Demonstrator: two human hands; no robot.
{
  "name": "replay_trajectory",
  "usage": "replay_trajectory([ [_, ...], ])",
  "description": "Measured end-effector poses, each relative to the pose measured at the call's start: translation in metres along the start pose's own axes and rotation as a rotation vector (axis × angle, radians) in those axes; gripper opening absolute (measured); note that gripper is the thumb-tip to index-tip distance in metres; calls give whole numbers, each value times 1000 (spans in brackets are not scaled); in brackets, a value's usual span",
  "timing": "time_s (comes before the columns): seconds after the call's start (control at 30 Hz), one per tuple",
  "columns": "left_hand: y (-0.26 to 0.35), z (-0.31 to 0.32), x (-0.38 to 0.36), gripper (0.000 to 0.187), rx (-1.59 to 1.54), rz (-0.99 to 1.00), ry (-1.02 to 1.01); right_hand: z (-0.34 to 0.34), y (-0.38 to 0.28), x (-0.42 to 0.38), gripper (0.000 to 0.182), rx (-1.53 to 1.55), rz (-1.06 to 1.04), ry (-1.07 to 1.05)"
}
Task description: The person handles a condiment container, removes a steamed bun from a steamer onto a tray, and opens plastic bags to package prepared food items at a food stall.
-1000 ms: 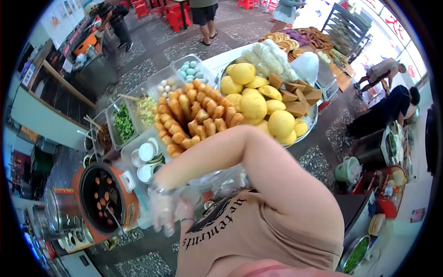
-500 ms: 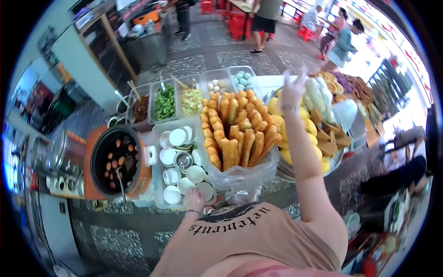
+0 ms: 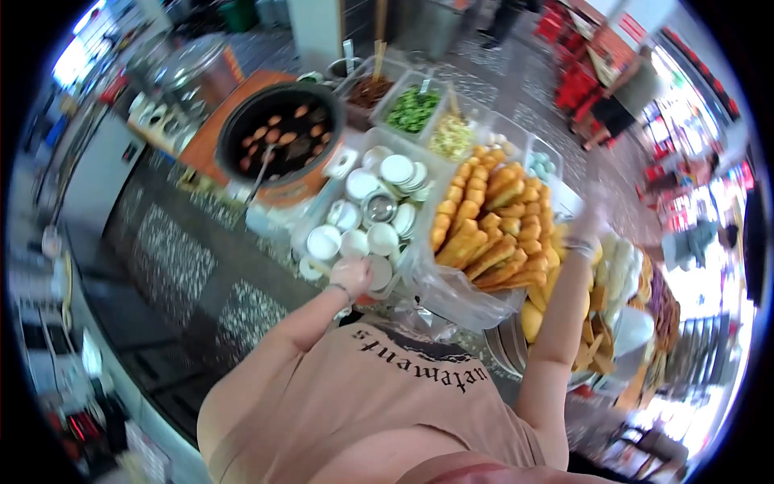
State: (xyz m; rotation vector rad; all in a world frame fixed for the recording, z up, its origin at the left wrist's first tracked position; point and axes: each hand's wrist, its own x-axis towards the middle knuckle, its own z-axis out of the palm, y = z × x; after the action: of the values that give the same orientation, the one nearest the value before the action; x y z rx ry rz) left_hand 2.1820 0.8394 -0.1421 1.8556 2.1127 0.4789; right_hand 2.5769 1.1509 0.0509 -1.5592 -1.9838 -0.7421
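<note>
My left hand (image 3: 351, 275) is at the near edge of a clear bin of white cups and lids (image 3: 355, 241). Its fingers are curled in; whether they pinch something is too small to tell. My right hand (image 3: 591, 214), in a thin clear glove, is raised over the far side of the yellow food (image 3: 534, 316) and is smeared by motion. Between my hands stands a plastic-lined bin heaped with fried dough sticks (image 3: 492, 234). Beyond it are tubs of chopped greens (image 3: 413, 110), pale shredded vegetable (image 3: 451, 135) and blue-green eggs (image 3: 541, 165).
A dark pot of eggs in brown liquid (image 3: 278, 133) stands at the left, with a ladle in it. Wrapped white food (image 3: 617, 270) and brown paper bags (image 3: 595, 343) lie at the right. A person in dark shorts (image 3: 621, 105) stands beyond, near red stools (image 3: 556, 24).
The view has turned, so the food and pot appear shifted and tilted. My left hand stays by the cup bin; my right hand is still raised, now more blurred, over the yellow food.
</note>
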Motion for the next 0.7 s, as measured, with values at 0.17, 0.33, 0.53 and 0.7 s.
replay_trajectory([
  [0.17,2,-2,-3,22,-7,-20,8,-14,-21,22,25,928,736,212],
  [0.33,-1,7,0,23,-21,-66,-6,-93,-145,8,21,1413,470,-323],
  [0.53,12,-2,11,28,40,-30,-214,-231,-233,-9,22,1891,-849,-531],
  [0.7,2,11,9,30,45,-21,-210,-289,-216,-8,26,2208,-791,169],
])
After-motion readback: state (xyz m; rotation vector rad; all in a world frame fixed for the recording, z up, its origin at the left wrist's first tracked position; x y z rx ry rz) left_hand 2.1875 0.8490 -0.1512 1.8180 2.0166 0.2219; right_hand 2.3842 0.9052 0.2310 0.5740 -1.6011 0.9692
